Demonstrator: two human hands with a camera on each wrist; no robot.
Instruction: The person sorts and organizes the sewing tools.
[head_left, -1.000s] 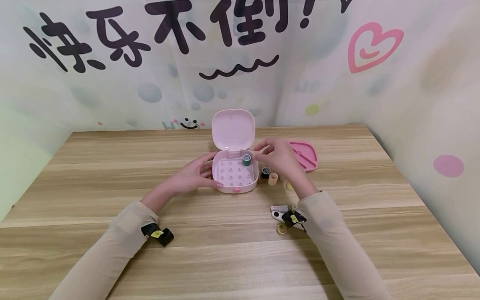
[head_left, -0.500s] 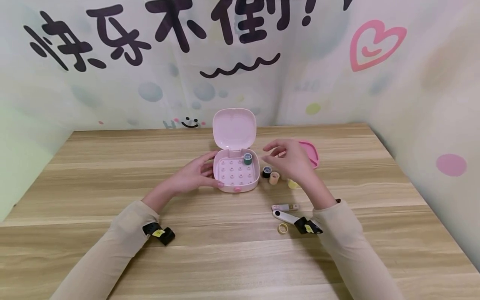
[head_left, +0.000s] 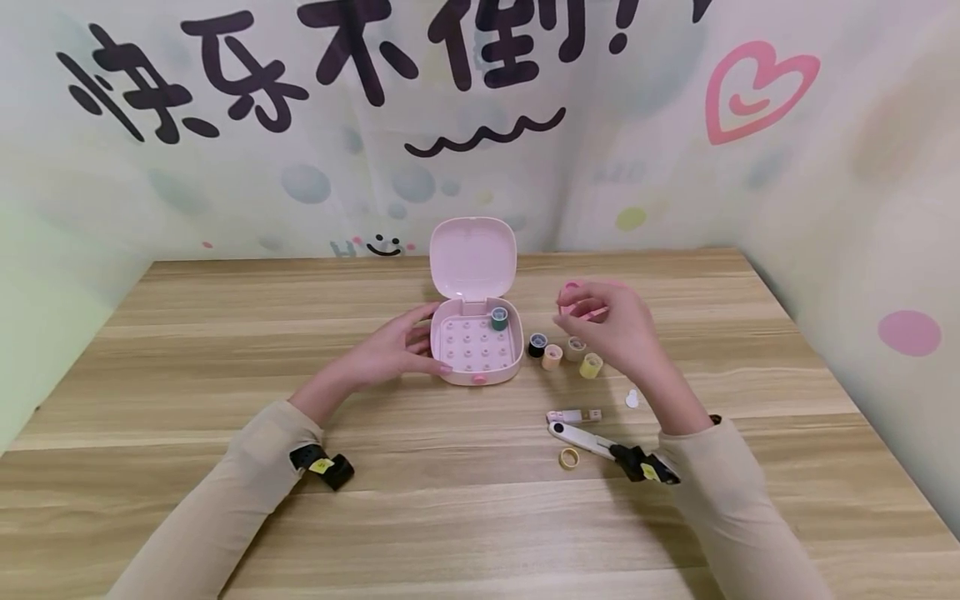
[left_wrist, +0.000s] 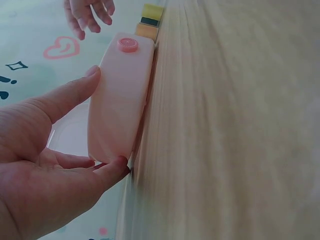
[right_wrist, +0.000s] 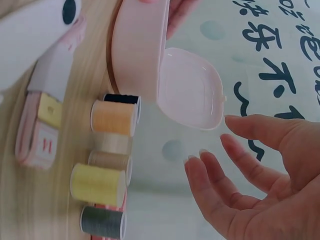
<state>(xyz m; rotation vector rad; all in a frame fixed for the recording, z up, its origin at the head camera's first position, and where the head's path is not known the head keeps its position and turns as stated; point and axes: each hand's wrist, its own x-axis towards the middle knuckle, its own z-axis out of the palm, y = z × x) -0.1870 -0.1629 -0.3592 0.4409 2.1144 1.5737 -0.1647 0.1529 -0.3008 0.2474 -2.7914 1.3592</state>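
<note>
My left hand grips the left side of an open pink sewing box, thumb at the front rim and fingers along the side. Inside, a green thread spool stands at the back right corner among rows of small pegs. My right hand hovers right of the box, fingers loosely bent and nothing between them, as the right wrist view shows. Below it on the table are a black spool, a peach spool, a beige spool and a yellow spool. A grey-green spool shows in the right wrist view.
A bright pink tray lies behind the right hand, mostly hidden. Nearer the front are a folded tape measure, a white-handled tool partly behind the wrist strap, a gold ring and a small white piece.
My right hand has moved right, away from the green spool in the box, to above the loose spools. The left hand has stayed on the box.
</note>
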